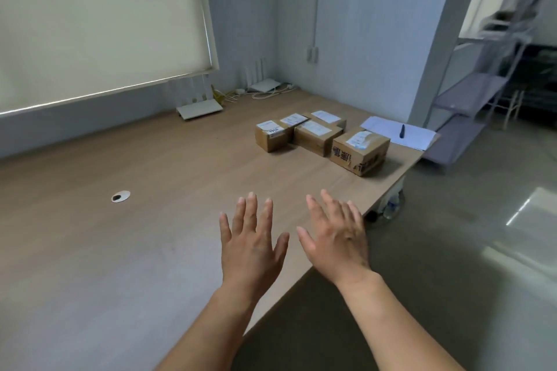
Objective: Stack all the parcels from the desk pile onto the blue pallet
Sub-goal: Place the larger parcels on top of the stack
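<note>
Both forearms extended fwd, bare. Left hand (251, 245) held flat, palm down, fingers spread. Right hand (336, 238) likewise, fingers straight. Nothing gripped; hands kept apart.

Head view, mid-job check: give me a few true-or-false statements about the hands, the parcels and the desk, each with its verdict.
1. The left hand and the right hand are both empty, with fingers spread. True.
2. The cardboard parcels are stacked two high. False: they all sit in one layer on the desk.
3. A pen lies on the sheets of paper beside the parcels. True.
4. The blue pallet stands beside the desk. False: no pallet is in view.
5. The parcel with black print is the one closest to the hands. True.
</note>
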A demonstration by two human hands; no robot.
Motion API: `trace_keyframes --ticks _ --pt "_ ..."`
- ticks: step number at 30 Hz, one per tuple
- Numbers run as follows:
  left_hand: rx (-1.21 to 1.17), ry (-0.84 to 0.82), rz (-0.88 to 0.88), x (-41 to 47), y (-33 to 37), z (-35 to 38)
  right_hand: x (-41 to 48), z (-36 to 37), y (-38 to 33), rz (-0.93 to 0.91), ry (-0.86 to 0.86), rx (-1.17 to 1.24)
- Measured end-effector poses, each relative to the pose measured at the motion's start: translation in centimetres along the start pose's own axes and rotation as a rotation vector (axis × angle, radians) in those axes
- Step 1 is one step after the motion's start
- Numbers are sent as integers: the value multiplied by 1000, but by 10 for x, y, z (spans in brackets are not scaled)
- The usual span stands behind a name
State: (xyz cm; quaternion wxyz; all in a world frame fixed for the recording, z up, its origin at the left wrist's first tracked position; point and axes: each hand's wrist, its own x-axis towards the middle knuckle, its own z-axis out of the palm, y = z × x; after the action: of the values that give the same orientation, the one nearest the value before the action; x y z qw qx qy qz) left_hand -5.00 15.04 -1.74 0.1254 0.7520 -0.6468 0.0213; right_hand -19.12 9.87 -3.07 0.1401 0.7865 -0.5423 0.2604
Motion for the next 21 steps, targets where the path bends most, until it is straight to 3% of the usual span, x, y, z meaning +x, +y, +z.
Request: trace_keyframes --ticks 9,21 --pt "-41 -48 171 79 79 62 25 33 102 146 -40 -87" --pt "-199 -182 96 252 163 122 157 113 231 168 -200 -110"
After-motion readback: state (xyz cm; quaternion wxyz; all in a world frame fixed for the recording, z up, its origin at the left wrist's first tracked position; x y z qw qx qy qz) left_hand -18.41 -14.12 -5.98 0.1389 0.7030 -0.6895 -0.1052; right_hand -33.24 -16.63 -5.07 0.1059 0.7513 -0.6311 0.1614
